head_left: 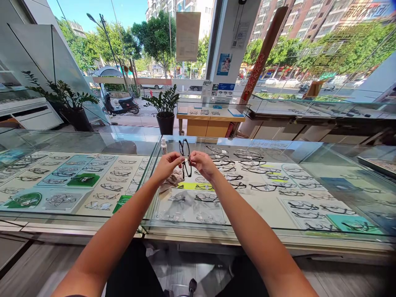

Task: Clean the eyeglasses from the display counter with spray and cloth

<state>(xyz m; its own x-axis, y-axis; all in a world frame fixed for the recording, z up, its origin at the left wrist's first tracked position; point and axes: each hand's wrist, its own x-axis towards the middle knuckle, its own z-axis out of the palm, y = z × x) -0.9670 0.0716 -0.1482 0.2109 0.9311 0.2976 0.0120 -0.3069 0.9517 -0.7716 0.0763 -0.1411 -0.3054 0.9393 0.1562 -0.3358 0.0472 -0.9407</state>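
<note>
While the glasses (185,159) are pinched above the glass surface (185,226) by fingers of the left hand (167,166) and the right hand (202,163), they seem light and fragile, best held by the frame (183,169).

Eyeglasses (187,169): dark frame, smooth, glossy, plastic-looking; lenses clear. Table (77,143): clear glass top, slick, full of reflections. Cloth (170,181): soft fabric, matt, crumpled. Bottle (163,146): white plastic by look, smooth. Small table (198,128) by window: wood-look, smooth. Plant pot (166,124): dark, smooth, faint sheen. Hanging sheet (187,37): paper-like, matt. Trousers (131,272): black cloth, matt. Floor (40,268): grey, wood-grained.
</note>
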